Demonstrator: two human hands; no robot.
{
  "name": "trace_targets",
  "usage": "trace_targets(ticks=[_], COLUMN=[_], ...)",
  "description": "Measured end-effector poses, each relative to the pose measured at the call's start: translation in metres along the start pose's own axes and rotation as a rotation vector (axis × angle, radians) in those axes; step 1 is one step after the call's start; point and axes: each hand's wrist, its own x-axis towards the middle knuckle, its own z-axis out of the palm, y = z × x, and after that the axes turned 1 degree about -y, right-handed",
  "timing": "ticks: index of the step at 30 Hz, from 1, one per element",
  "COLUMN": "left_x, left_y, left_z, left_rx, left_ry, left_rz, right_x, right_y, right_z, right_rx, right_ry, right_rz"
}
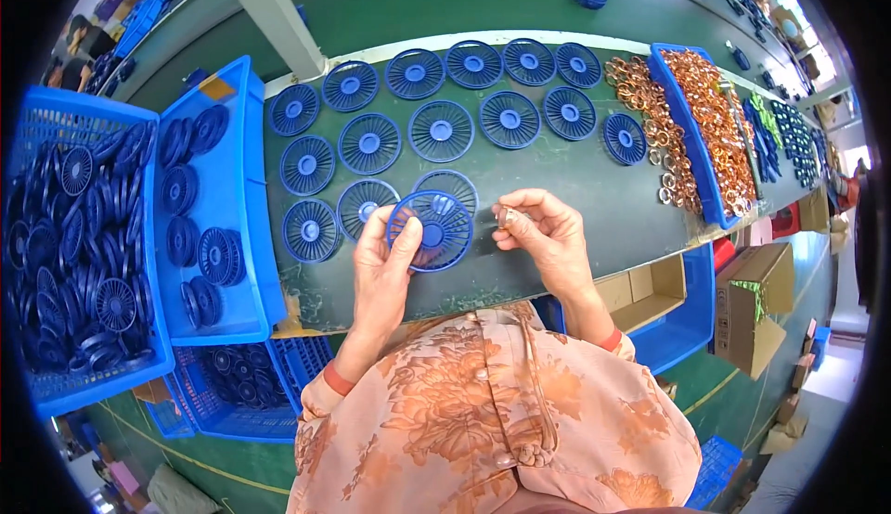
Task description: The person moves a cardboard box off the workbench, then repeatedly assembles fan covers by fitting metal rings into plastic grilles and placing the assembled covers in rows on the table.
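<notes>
My left hand (382, 259) grips a round blue fan grille (444, 236) by its left rim, thumb on the face, and holds it tilted above the table. My right hand (548, 236) is just to the right of it, thumb and fingers pinched together. Something small and shiny shows at those fingertips, too small to name. Behind the held grille, another blue grille (448, 183) lies partly hidden on the green table (594, 217). More of the same grilles, such as one at the left (310, 230), lie spread in rows.
Loose copper-coloured rings (664, 147) lie at the right beside a blue tray (675, 96) heaped with more. At the left stand a blue bin (246, 199) with several grilles and a crate (83, 106) full of them. A grey post (269, 13) rises at the far edge.
</notes>
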Motion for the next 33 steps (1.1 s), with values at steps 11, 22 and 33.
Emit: trace_targets(ticks=[11, 22, 33], left_x=[0.001, 0.003, 0.002], left_y=[-0.002, -0.011, -0.015], left_z=[-0.001, -0.007, -0.004], left_rx=[-0.136, 0.064, 0.149], left_ry=[0.027, -0.001, -0.026], left_rz=[-0.114, -0.068, -0.053], right_x=[-0.002, 0.013, 0.009], right_y=[-0.003, -0.008, -0.012], right_z=[0.032, 0.048, 0.042], right_rx=[-0.176, -0.961, -0.981], right_ry=[-0.116, -0.156, -0.206], right_rz=[-0.181, -0.659, -0.567])
